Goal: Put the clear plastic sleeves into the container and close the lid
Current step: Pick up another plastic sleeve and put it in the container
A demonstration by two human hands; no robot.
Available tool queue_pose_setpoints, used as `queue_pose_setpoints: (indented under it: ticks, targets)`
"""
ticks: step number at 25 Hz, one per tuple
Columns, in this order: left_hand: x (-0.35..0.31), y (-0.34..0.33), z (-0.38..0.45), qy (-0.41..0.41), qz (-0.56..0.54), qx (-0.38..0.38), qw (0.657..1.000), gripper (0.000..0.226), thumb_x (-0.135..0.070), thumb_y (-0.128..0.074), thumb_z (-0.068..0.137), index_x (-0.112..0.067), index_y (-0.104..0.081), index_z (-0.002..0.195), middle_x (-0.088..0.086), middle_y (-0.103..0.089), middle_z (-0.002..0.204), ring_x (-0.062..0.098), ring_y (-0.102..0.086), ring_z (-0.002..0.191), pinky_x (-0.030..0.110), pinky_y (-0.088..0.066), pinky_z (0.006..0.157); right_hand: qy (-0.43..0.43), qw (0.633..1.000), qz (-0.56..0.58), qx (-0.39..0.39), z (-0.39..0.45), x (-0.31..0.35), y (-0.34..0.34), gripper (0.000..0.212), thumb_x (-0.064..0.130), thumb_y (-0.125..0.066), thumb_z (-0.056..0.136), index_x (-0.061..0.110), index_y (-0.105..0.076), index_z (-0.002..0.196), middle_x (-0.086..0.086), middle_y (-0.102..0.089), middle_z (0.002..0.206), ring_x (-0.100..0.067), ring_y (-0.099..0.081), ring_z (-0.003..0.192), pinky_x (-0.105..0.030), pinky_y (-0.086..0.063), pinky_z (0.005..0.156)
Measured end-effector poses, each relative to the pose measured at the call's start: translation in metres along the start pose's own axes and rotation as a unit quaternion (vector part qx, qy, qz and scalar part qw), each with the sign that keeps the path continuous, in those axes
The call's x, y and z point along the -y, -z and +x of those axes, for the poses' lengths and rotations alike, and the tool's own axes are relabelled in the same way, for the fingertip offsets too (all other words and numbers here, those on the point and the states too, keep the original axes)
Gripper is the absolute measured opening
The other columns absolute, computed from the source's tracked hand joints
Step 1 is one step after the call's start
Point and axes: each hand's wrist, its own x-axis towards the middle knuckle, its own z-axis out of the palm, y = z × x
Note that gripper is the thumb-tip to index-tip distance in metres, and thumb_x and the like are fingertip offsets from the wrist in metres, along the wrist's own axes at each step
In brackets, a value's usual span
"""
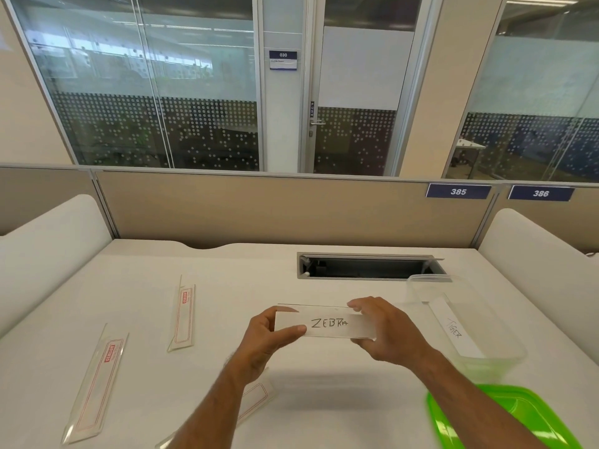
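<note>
Both hands hold one clear plastic sleeve (337,328) above the desk; a white card inside reads "ZEBRA". My left hand (272,335) pinches its left end, my right hand (382,328) grips its right end. The clear container (431,286) stands open at the right, just beyond my right hand, with a sleeve marked "TIGER" (453,332) lying in it. Its green lid (518,413) lies flat on the desk in front of it, partly behind my right forearm. Two sleeves with red print lie at the left (95,384) (183,314), and a third (256,396) is partly under my left forearm.
The white desk (227,280) has an open cable slot (369,267) at the back centre. A beige partition (291,209) closes off the far side, with white rounded dividers at left and right. Glass walls and a door stand behind it.
</note>
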Motion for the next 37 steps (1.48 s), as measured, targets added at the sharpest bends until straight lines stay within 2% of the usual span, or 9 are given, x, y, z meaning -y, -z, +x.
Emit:
queue_pose_setpoints:
  ticks: [8, 13, 17, 22, 25, 27, 30, 33, 37]
  targets:
    - [-0.003, 0.0, 0.006, -0.026, 0.002, -0.005, 1.0, 0.054, -0.021, -0.095, 0.057, -0.01, -0.07, 0.103, 0.014, -0.075, 0.106, 0.031, -0.071, 0.102, 0.042, -0.057, 0.094, -0.005, 0.998, -0.011, 0.065, 0.015, -0.005, 0.012, 0.073, 0.047, -0.08, 0.067, 0.033, -0.048, 0.131, 0.011, -0.061, 0.119, -0.009, -0.055, 0.099, -0.022, -0.054, 0.078]
    - [-0.004, -0.002, 0.008, -0.033, -0.008, -0.006, 0.999, 0.052, -0.023, -0.095, 0.057, -0.012, -0.071, 0.102, 0.014, -0.075, 0.105, 0.029, -0.071, 0.099, 0.041, -0.056, 0.092, 0.012, 0.99, -0.073, 0.119, 0.027, -0.002, 0.02, 0.08, 0.058, -0.075, 0.063, 0.034, -0.047, 0.133, 0.015, -0.06, 0.12, -0.01, -0.056, 0.101, -0.026, -0.044, 0.085]
    - [-0.003, -0.008, 0.011, -0.034, -0.016, 0.003, 0.999, 0.053, -0.021, -0.094, 0.059, -0.01, -0.07, 0.105, 0.012, -0.075, 0.107, 0.028, -0.071, 0.099, 0.04, -0.059, 0.088, -0.021, 0.977, -0.076, 0.2, 0.043, 0.013, 0.028, 0.083, 0.067, -0.072, 0.052, 0.041, -0.043, 0.126, 0.016, -0.062, 0.111, -0.01, -0.058, 0.091, -0.027, -0.049, 0.077]
    - [-0.004, -0.023, 0.011, -0.014, -0.016, 0.028, 0.999, 0.061, -0.024, -0.094, 0.06, -0.009, -0.065, 0.112, 0.009, -0.075, 0.109, 0.028, -0.07, 0.104, 0.033, -0.057, 0.084, -0.071, 0.954, -0.02, 0.29, 0.052, 0.022, 0.027, 0.074, 0.062, -0.077, 0.051, 0.042, -0.052, 0.118, 0.011, -0.067, 0.108, -0.007, -0.063, 0.081, -0.021, -0.056, 0.073]
    - [-0.004, -0.036, 0.011, 0.009, 0.008, -0.004, 1.0, 0.078, -0.042, -0.093, 0.06, -0.021, -0.056, 0.125, 0.002, -0.072, 0.116, 0.024, -0.067, 0.111, 0.028, -0.057, 0.085, -0.095, 0.957, -0.027, 0.274, 0.049, 0.016, 0.031, 0.075, 0.064, -0.076, 0.051, 0.039, -0.054, 0.119, 0.009, -0.067, 0.111, -0.007, -0.061, 0.085, -0.021, -0.052, 0.071]
    - [-0.001, -0.046, 0.013, 0.025, 0.088, -0.05, 0.995, 0.085, -0.057, -0.086, 0.064, -0.027, -0.048, 0.134, -0.003, -0.065, 0.126, 0.018, -0.06, 0.118, 0.027, -0.051, 0.091, -0.134, 0.967, -0.045, 0.213, 0.049, 0.007, 0.04, 0.079, 0.07, -0.073, 0.048, 0.037, -0.056, 0.118, 0.009, -0.067, 0.109, -0.011, -0.06, 0.088, -0.025, -0.05, 0.07]
    - [0.019, -0.056, 0.017, 0.0, 0.296, -0.11, 0.949, 0.08, -0.062, -0.075, 0.074, -0.026, -0.046, 0.139, -0.005, -0.055, 0.139, 0.014, -0.05, 0.129, 0.028, -0.042, 0.102, -0.232, 0.968, -0.053, 0.085, 0.05, -0.015, 0.061, 0.071, 0.073, -0.073, 0.047, 0.03, -0.059, 0.101, 0.006, -0.069, 0.095, -0.016, -0.062, 0.08, -0.031, -0.052, 0.066]
    - [0.046, -0.063, 0.02, -0.012, 0.492, -0.085, 0.867, 0.086, -0.072, -0.057, 0.081, -0.026, -0.031, 0.15, -0.006, -0.037, 0.157, 0.015, -0.032, 0.145, 0.034, -0.03, 0.118, -0.309, 0.949, -0.065, -0.009, 0.045, -0.044, 0.078, 0.066, 0.072, -0.075, 0.055, 0.025, -0.061, 0.098, 0.0, -0.069, 0.094, -0.021, -0.059, 0.074, -0.031, -0.048, 0.056]
    - [0.081, -0.068, 0.027, 0.0, 0.623, -0.032, 0.782, 0.092, -0.075, -0.039, 0.087, -0.022, -0.011, 0.157, 0.0, -0.01, 0.167, 0.021, -0.002, 0.154, 0.044, -0.005, 0.125, -0.395, 0.913, -0.097, -0.03, 0.026, -0.087, 0.088, 0.071, 0.067, -0.077, 0.06, 0.018, -0.061, 0.109, -0.007, -0.069, 0.1, -0.025, -0.059, 0.075, -0.027, -0.042, 0.051]
